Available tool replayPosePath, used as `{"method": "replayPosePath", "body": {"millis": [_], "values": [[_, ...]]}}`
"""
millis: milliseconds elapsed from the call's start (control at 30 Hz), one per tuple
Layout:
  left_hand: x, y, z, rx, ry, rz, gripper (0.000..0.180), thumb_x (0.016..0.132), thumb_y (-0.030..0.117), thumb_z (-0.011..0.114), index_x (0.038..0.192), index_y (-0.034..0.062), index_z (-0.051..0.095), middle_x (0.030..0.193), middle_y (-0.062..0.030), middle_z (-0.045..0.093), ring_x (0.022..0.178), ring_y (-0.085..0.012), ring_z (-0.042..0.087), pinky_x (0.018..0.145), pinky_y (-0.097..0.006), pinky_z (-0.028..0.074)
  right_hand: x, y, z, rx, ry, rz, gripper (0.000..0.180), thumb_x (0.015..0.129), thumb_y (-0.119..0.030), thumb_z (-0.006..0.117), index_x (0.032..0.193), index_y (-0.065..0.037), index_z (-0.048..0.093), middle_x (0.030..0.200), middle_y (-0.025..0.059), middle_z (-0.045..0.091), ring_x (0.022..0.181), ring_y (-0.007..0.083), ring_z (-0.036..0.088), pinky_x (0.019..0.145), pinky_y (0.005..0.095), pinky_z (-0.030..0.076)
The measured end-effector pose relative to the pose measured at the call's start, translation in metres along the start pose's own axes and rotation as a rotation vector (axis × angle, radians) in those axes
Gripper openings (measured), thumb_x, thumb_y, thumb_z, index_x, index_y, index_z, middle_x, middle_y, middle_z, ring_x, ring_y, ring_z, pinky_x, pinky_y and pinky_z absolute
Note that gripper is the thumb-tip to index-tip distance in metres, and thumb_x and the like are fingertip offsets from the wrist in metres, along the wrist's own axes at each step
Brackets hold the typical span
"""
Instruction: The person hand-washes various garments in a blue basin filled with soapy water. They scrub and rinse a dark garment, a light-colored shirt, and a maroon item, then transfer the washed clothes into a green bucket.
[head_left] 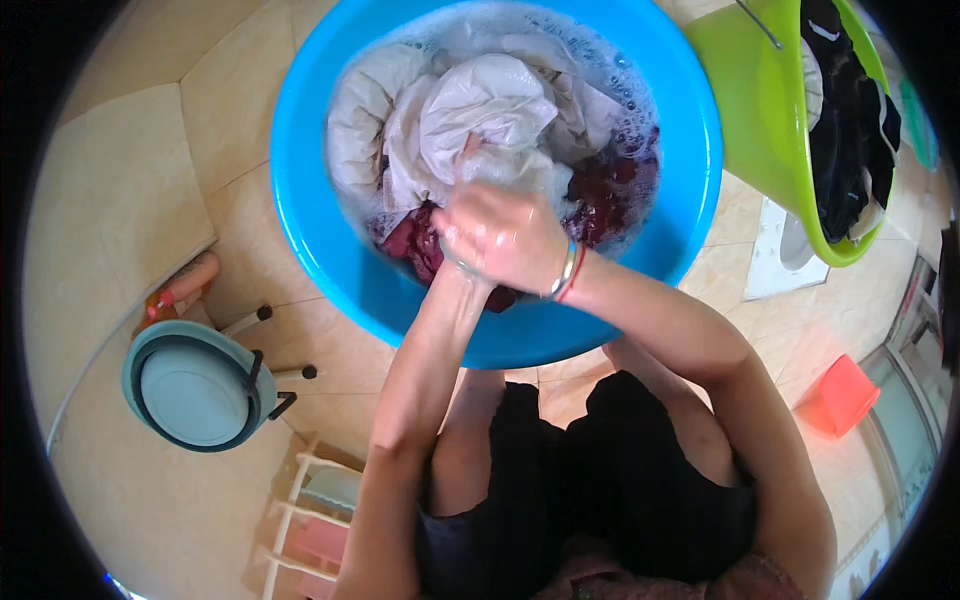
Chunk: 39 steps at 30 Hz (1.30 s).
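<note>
Right hand (510, 235) is curling over the left hand (472, 147), the two pressing together above the suds!
The left is mostly hiding underneath, so whether its fingers are gripping anything, I can't tell. White cloth (488, 105) is bunching just beyond the hands, dark red cloth (415, 240) is lying just below them, and a blue basin (300, 235) is surrounding everything; farther right, a green bucket (755, 110) is holding dark clothes (848, 140).

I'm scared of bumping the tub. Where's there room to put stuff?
Bare floor lies left of the blue tub, beyond the grey basin. More lies between the right arm, white slab and red cup. Crowded: the tub's middle, with white cloth, red cloth and hands; the green bucket, holding black clothes.
</note>
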<state>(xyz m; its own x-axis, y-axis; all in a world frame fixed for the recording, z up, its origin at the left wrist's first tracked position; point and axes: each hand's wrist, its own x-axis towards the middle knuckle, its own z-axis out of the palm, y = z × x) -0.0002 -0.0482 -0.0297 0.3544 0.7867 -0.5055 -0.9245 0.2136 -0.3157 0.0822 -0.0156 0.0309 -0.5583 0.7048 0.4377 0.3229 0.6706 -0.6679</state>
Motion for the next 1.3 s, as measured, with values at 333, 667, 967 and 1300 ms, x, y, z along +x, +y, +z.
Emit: {"method": "replayPosePath", "body": {"millis": [333,667,967,1300], "values": [[0.002,-0.039,0.009,0.588,0.2,0.656,0.025,0.1,0.028,0.043,0.102,0.0073,0.058,0.099,-0.0029,0.059,0.097,-0.0199,0.058,0.084,-0.036,0.05,-0.015,0.02,-0.01,0.176,-0.046,0.389,0.018,0.09,-0.022,0.058,0.08,-0.007,0.055,0.075,0.0155,0.06,0.063,0.0379,0.06,0.057,0.0456,0.05],[-0.021,-0.061,0.029,1.095,0.692,0.478,0.049,0.094,0.031,0.054,0.127,-0.0041,0.053,0.124,-0.0128,0.057,0.116,-0.0193,0.052,0.095,-0.031,0.041,-0.036,0.081,-0.031,-0.243,-0.304,0.506,0.011,0.081,-0.017,0.064,0.086,-0.008,0.059,0.086,0.0135,0.062,0.077,0.0348,0.062,0.061,0.0446,0.049],[-0.064,-0.033,0.029,1.092,0.434,0.834,0.079,0.086,0.0,0.065,0.147,0.0048,0.015,0.139,-0.0164,0.04,0.125,-0.0228,0.043,0.106,-0.036,0.036,0.038,0.102,-0.017,-0.418,-0.281,0.458,0.074,0.075,-0.027,0.076,0.139,-0.032,0.04,0.152,0.0126,0.024,0.134,0.0416,0.03,0.098,0.0615,0.037],[0.006,0.003,0.044,1.021,0.335,0.489,0.066,0.096,0.051,0.048,0.143,0.0054,0.037,0.143,-0.0111,0.043,0.129,-0.0218,0.044,0.106,-0.034,0.036,-0.01,0.163,0.02,-0.135,-0.249,0.533,0.039,0.081,-0.021,0.065,0.118,-0.018,0.054,0.106,0.0175,0.06,0.095,0.0369,0.062,0.078,0.0452,0.051]]}}
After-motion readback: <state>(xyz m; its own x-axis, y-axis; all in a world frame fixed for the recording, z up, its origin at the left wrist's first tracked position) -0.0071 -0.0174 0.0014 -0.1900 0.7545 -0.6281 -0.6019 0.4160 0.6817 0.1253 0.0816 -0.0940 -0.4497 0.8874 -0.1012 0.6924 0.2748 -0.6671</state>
